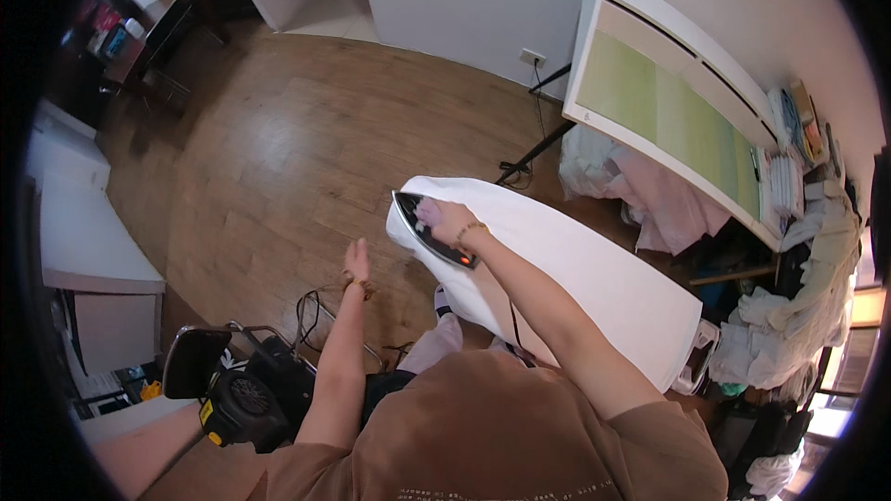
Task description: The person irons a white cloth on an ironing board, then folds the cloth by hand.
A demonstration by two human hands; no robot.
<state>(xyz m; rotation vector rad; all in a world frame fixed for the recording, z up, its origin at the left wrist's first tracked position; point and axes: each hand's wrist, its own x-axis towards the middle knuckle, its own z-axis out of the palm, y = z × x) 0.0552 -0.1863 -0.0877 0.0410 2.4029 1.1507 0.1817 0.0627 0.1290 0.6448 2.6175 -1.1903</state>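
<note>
My right hand [454, 224] is closed around the light-purple handle of an electric clothes iron [438, 245], and an orange light glows at its heel. The iron is over the narrow end of a white-covered ironing board [571, 257], its tip pointing to the upper left near the board's edge. My forearm hides part of the board. A dark cord [515, 323] hangs beside the board below my forearm. My left hand [358, 263] is held out in the air left of the board, fingers extended, holding nothing.
A white desk [581, 94] with a green striped top stands at right, with bagged items beneath and piled clothes [759, 334] beside it. A plugged-in cord [537, 94] runs down from a wall socket. A metal-framed chair [198, 348] and a black machine [247, 400] are at lower left.
</note>
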